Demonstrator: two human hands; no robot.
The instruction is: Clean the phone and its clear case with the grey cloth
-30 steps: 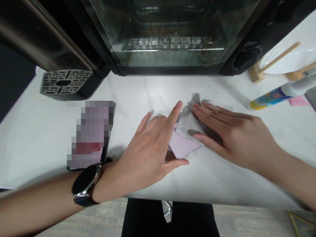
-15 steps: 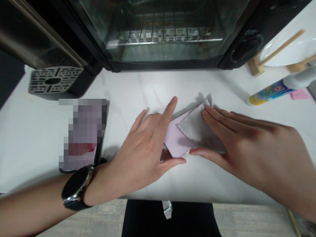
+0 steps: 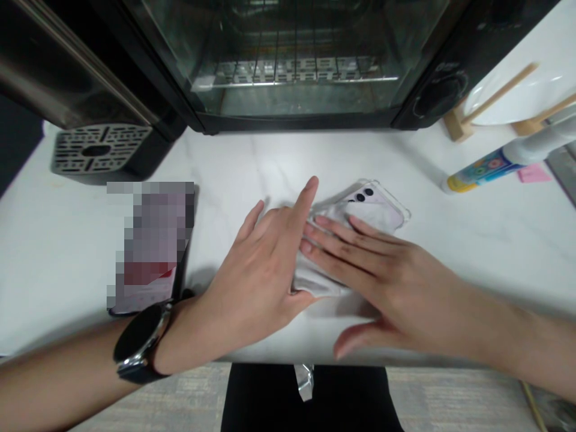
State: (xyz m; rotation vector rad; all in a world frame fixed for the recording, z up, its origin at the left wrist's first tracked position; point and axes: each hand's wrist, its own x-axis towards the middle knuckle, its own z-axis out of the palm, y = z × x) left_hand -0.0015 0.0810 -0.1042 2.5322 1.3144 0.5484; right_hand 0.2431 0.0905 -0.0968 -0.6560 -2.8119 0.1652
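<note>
A phone in a clear case (image 3: 380, 201), its back up, lies at a slant on the white counter, its camera lenses at the far end. A light grey cloth (image 3: 321, 273) covers most of its back. My left hand (image 3: 265, 270) grips the near left end of the phone between thumb and fingers, with the index finger raised. My right hand (image 3: 378, 258) lies flat on the cloth, pressing it against the phone, its fingers stretched toward my left hand. The right thumb stands away from the cloth. The phone's left end is hidden by the cloth and my hand.
A second phone (image 3: 155, 240), partly pixelated, lies left of my watch (image 3: 141, 336). Behind stand a black toaster oven (image 3: 297, 120) and a machine with a drip tray (image 3: 99, 147). At right are a colourful tube (image 3: 488, 165), a pink piece (image 3: 534, 173) and a wooden rack (image 3: 459, 125).
My right hand has slid the cloth leftward over the phone, toward my left hand. The lenses at the far end now show, and the right thumb has spread away. My left hand has barely moved.
</note>
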